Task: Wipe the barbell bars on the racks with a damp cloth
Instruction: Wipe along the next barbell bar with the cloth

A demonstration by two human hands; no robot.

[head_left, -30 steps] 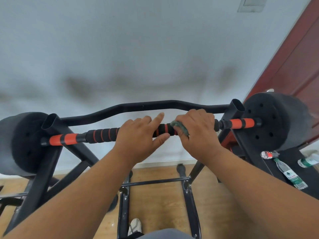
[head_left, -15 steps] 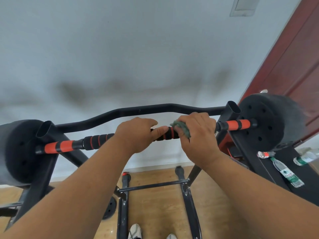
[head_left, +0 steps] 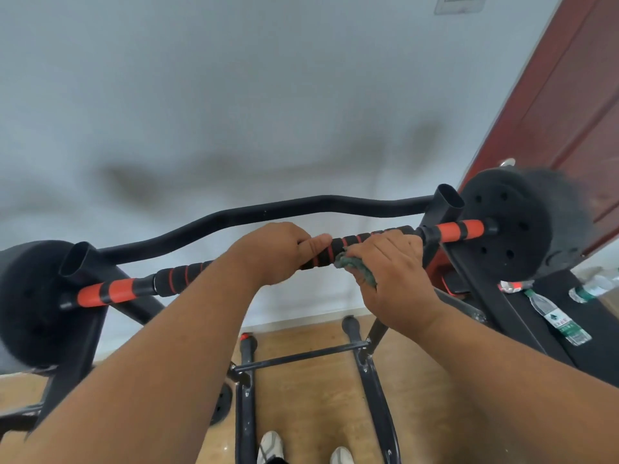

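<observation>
A pale wall (head_left: 234,95) fills the far part of the view, with a dark red door (head_left: 569,112) at the right edge and a wooden floor (head_left: 311,396) below. A black rack (head_left: 80,346) stands against the wall, its two open-topped uprights joined by a curved black crossbar (head_left: 268,209) on the far side. The barbell (head_left: 187,271) lies across the rack, sloping up from left to right, with black foam grips ringed in red near the middle and orange sleeves at both ends. A large black weight plate (head_left: 512,226) sits on the right end, and another plate (head_left: 26,296) on the left end.

The left hand (head_left: 271,252) grips the middle of the barbell, fingers curled over the top and the thumb lying along the near side, pointing right. The right hand (head_left: 392,276) is just to the right of it, fingers curled over the barbell close to the right upright. The cloth (head_left: 356,264), a crumpled grey-green wad, is held under the right palm and fingers against the near side of the bar; a corner sticks out on the left, between the two hands, and a fold hangs below the thumb.

At the right, two plastic water bottles (head_left: 556,316) lie on a black surface (head_left: 603,329). Near the bottom edge, the toes of two white shoes (head_left: 271,445) show on the floor.
</observation>
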